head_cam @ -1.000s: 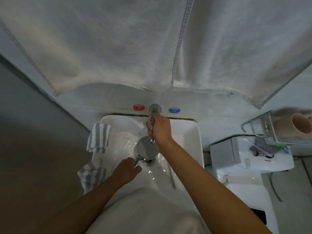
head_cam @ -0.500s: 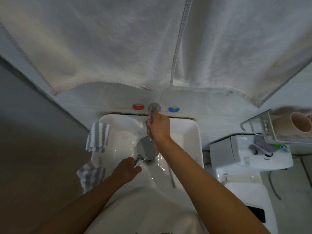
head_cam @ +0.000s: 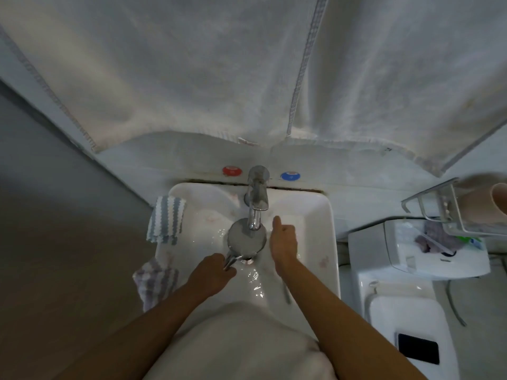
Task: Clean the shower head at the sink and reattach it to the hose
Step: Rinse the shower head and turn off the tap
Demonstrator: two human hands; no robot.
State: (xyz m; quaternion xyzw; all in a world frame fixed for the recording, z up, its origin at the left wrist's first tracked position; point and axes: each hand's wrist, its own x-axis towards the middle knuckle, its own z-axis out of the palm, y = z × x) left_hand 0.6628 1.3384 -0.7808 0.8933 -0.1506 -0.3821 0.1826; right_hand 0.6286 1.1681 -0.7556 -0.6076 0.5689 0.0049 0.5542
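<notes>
No legible text anywhere. Red cap and blue cap flanking the faucet carry small marks, too blurred to read. White wall unit has a faint mark, also unreadable.

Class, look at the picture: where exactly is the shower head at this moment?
In the head view, the shower head sits over the middle of the sink, right under the tap. The left hand grips its handle; the right hand is beside it.
</notes>
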